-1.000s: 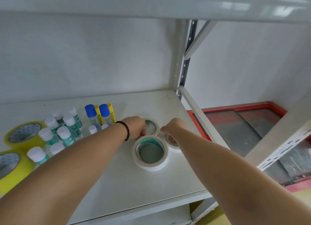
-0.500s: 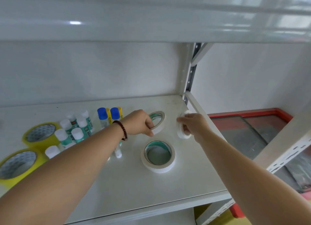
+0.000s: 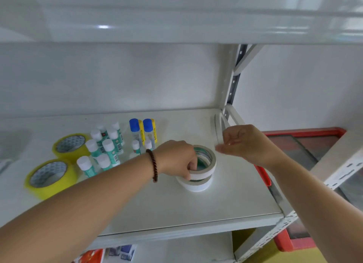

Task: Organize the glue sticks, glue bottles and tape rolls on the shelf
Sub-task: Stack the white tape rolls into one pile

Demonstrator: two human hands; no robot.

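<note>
Our left hand [image 3: 176,158] grips a white tape roll [image 3: 204,164], hiding its left rim. Our right hand [image 3: 243,143] pinches a blurred roll [image 3: 219,129]. Glue stick [image 3: 110,150] labels unreadable.

The white metal shelf [image 3: 225,194] carries two wide yellow tape rolls [image 3: 51,177] lying flat at its left end. Beside them stand white-capped teal glue sticks [image 3: 110,152] and two blue-capped clear glue bottles [image 3: 135,130]. Right of centre lies a white tape roll [image 3: 198,185], another stacked on it.
</note>
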